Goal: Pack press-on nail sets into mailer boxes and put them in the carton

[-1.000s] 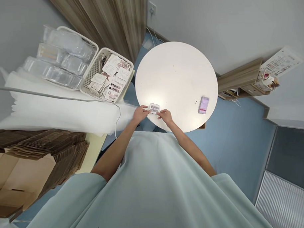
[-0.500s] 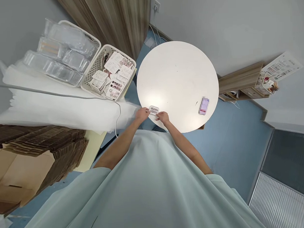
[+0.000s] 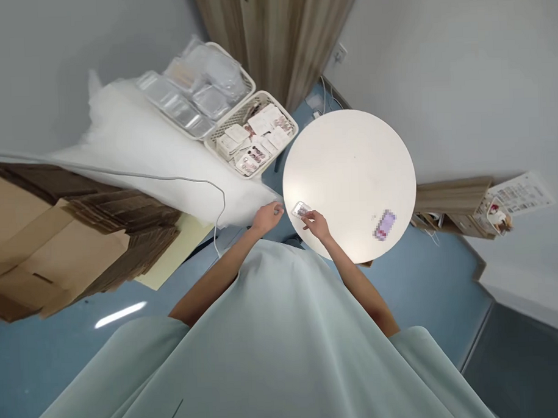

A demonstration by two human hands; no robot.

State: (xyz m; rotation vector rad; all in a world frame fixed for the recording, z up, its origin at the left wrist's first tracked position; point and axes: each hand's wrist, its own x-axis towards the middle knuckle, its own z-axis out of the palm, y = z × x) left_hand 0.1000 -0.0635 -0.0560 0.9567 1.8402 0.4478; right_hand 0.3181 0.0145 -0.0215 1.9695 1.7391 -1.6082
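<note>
A small clear plastic box (image 3: 300, 208) with rows of small shiny pieces, which look like press-on nails, lies at the near-left rim of the round white table (image 3: 355, 170). My right hand (image 3: 317, 225) pinches the box by its near right edge. Just off the table's left rim, my left hand (image 3: 267, 218) is apart from the box, over the end of the white sheeting. Its fingers are curled towards the thumb; whether anything small is in them cannot be made out.
A basket of nail cards (image 3: 253, 137) and a basket of clear plastic packs (image 3: 201, 83) stand left, beside white sheeting (image 3: 163, 164) crossed by a grey cable (image 3: 181, 179). Folded cardboard (image 3: 60, 241) is stacked nearer. A blurred purple item (image 3: 384, 225) lies on the table's right.
My left hand has let go of the box and drawn away to its left. The right hand keeps hold of the box. The view has turned, shifting the baskets rightwards in the picture.
</note>
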